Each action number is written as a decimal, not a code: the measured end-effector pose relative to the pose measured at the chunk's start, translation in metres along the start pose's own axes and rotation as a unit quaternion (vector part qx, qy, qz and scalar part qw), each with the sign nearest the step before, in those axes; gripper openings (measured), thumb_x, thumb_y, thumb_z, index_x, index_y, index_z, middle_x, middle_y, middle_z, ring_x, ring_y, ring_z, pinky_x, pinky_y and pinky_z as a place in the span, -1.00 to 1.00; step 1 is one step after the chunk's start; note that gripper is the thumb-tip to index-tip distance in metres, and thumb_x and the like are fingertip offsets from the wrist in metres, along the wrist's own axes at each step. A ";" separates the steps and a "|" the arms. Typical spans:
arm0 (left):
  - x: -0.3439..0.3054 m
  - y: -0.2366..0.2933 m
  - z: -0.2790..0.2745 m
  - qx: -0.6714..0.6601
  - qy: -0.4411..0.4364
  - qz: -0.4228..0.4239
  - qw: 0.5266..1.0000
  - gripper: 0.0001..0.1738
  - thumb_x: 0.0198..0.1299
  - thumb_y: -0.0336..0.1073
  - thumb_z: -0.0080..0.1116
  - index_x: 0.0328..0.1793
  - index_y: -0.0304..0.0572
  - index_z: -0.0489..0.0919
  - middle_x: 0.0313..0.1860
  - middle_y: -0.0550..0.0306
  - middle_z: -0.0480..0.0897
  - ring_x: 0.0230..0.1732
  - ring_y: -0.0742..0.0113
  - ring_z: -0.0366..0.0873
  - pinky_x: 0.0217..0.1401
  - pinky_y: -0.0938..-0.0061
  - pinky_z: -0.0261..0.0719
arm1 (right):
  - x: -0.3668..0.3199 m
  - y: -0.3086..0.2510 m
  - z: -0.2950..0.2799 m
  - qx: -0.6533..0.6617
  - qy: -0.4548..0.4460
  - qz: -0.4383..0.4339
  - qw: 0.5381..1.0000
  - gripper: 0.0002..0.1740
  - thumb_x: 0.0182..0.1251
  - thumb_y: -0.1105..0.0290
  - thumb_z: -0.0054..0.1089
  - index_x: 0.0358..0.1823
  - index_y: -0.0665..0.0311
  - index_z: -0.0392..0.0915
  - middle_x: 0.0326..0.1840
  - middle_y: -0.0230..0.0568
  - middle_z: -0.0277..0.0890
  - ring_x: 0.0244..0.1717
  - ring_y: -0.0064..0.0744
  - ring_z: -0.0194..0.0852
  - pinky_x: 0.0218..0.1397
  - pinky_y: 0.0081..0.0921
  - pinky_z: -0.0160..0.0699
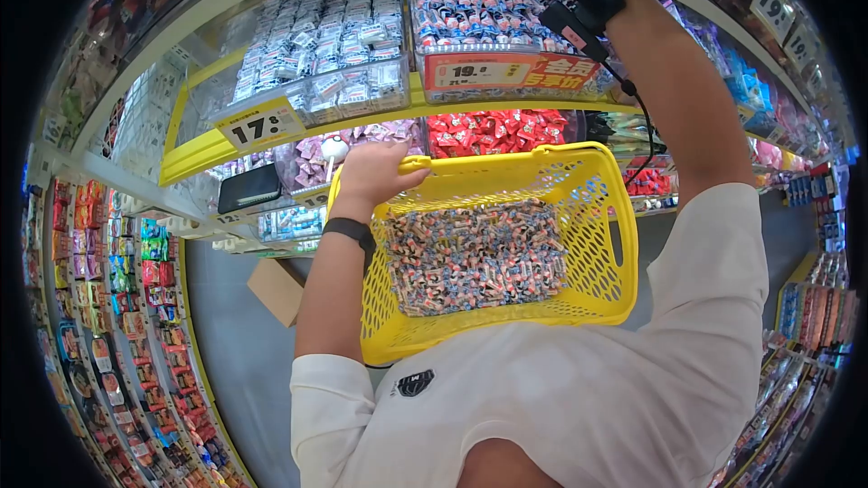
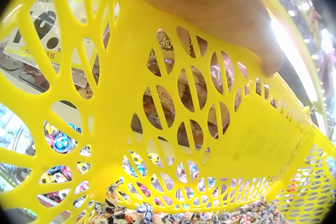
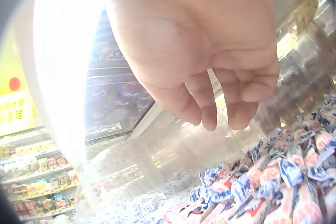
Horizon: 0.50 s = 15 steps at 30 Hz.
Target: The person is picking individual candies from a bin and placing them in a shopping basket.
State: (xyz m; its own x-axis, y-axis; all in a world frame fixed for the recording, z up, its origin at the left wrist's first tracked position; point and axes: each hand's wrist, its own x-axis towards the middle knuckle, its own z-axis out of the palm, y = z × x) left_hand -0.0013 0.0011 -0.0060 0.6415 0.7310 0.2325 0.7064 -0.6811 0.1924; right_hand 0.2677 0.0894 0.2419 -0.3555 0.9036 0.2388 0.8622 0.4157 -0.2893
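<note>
My left hand [image 1: 378,173] grips the rim of a yellow plastic basket [image 1: 626,244] at its far left corner; the left wrist view shows the hand [image 2: 210,8] over that rim. Many small wrapped candies [image 1: 475,258] cover the basket's floor. Up at the shelf, my right hand reaches over a clear bin of blue, white and red wrapped candies [image 1: 479,14], mostly cut off by the head view's top edge. In the right wrist view this hand [image 3: 202,45] hangs above the candies [image 3: 278,182], fingers loosely bent, nothing held.
Left of that bin stands another with blue-and-white candies [image 1: 316,50], above a yellow 17.8 price tag [image 1: 262,129]. Red candies [image 1: 497,131] lie on the shelf below, behind the basket. A cardboard piece [image 1: 277,291] lies on the floor. Packed snack shelves [image 1: 127,325] line the left.
</note>
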 end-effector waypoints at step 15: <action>0.000 0.001 -0.002 -0.011 -0.011 -0.006 1.000 -0.45 0.09 0.27 0.25 -0.40 -0.11 0.56 -0.49 -0.01 0.60 -0.37 -0.04 0.61 -0.28 0.07 0.52 | -0.092 0.017 0.003 0.144 0.033 -0.019 0.989 -0.89 0.36 0.49 0.16 -0.15 0.36 0.51 -0.37 -0.53 0.40 -0.35 -0.81 0.30 -0.30 -0.70 0.34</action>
State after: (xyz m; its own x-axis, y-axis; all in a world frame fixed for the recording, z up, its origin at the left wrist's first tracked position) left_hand -0.0006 0.0003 -0.0035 0.6397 0.7396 0.2090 0.7074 -0.6729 0.2163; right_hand 0.3138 0.0138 0.2119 -0.3536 0.8816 0.3128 0.7063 0.4708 -0.5286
